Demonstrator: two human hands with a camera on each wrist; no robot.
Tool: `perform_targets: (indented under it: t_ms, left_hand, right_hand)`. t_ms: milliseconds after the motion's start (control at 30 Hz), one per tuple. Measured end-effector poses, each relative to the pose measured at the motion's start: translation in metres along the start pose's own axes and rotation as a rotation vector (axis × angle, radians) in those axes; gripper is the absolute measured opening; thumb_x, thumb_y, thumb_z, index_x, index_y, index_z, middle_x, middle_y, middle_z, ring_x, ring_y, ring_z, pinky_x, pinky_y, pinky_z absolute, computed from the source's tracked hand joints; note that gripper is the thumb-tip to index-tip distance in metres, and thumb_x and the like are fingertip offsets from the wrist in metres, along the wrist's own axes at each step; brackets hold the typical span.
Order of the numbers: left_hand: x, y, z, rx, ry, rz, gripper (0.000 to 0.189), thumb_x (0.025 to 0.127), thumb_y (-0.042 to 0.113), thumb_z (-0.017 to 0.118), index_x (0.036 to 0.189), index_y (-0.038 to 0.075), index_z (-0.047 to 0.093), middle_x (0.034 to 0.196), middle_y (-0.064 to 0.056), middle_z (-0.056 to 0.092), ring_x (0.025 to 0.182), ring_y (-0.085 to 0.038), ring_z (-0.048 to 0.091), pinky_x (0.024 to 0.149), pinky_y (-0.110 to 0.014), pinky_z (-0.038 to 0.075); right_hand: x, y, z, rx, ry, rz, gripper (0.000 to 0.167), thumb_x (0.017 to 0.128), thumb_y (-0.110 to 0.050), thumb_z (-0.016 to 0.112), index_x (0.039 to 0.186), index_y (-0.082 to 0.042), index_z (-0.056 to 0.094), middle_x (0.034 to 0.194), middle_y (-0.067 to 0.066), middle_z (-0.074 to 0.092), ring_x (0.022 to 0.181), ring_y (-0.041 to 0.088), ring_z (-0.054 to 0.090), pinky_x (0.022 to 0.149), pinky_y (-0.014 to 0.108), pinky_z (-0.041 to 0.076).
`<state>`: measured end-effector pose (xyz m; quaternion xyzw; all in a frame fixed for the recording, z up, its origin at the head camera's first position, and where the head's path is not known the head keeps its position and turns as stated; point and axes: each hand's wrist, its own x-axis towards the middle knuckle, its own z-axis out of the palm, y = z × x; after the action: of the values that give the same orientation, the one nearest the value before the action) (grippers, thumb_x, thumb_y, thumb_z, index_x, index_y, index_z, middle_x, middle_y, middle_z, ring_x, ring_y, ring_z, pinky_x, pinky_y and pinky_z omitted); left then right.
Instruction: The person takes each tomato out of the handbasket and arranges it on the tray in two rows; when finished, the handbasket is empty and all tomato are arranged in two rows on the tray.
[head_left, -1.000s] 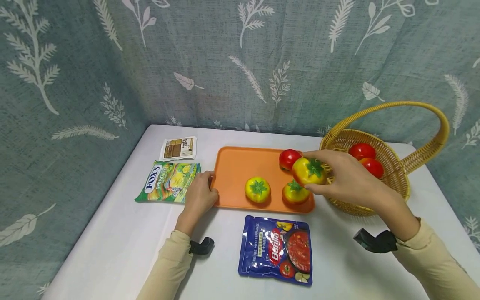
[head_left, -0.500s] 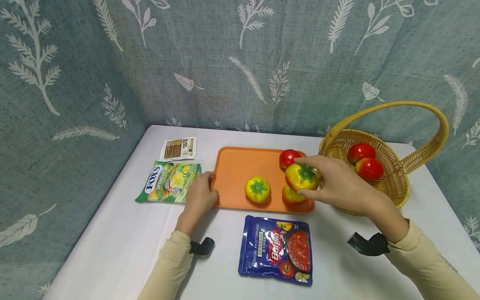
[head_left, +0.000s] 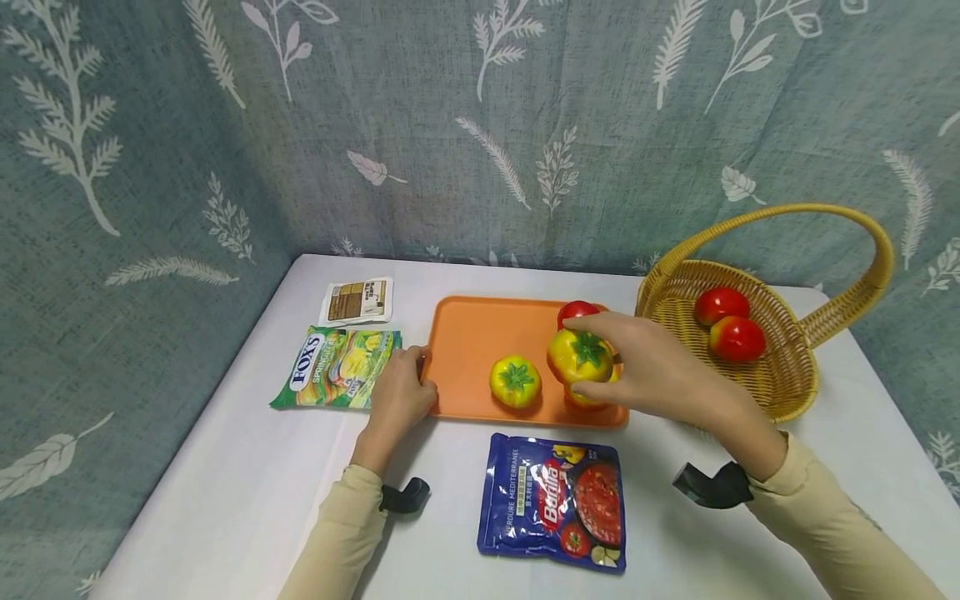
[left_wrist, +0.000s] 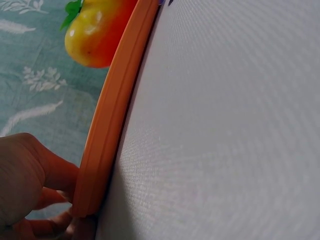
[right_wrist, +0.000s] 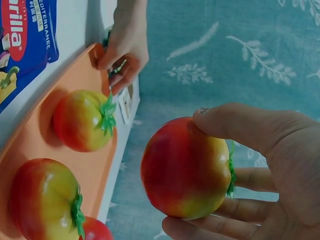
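Observation:
In the head view my right hand (head_left: 660,367) pinches a yellow-and-red tomato (head_left: 576,357) with a green leafy top, above the right side of the orange tray (head_left: 468,337). The right wrist view shows that tomato (right_wrist: 185,167) between thumb and fingers, apart from the others. Another such tomato (head_left: 515,381) sits mid-tray. A third (right_wrist: 45,200) lies at the tray's right end, partly covered by the held one in the head view. Behind them is a red fruit (head_left: 576,312), partly hidden. My left hand (head_left: 399,392) grips the tray's left edge, thumb and fingers around its rim.
A wicker basket (head_left: 804,375) with a tall handle stands at the right, two red fruits (head_left: 731,323) inside. A blue Barilla pouch (head_left: 553,502) lies in front of the tray. Left of it are a green Fox's bag (head_left: 337,367) and a small packet (head_left: 358,300).
My right hand has moved left from beside the basket with the tomato, further over the tray. My left hand stays on the tray's edge.

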<state>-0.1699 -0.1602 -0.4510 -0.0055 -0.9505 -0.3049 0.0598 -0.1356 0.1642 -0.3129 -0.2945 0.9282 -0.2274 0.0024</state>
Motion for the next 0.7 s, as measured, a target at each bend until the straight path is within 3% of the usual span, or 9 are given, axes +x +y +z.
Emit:
perform_targets:
  t_ms: [700]
  left_hand:
    - [0.000, 0.001, 0.000, 0.008, -0.006, -0.007, 0.053, 0.074, 0.001, 0.062, 0.127, -0.002, 0.063, 0.110, -0.019, 0.062, 0.098, -0.035, 0.060, 0.082, -0.049, 0.049]
  right_hand:
    - [0.022, -0.021, 0.020, -0.014, -0.042, -0.039, 0.069, 0.079, -0.037, 0.083, 0.138, -0.011, 0.058, 0.130, 0.006, 0.063, 0.113, 0.023, 0.059, 0.092, 0.046, 0.052]
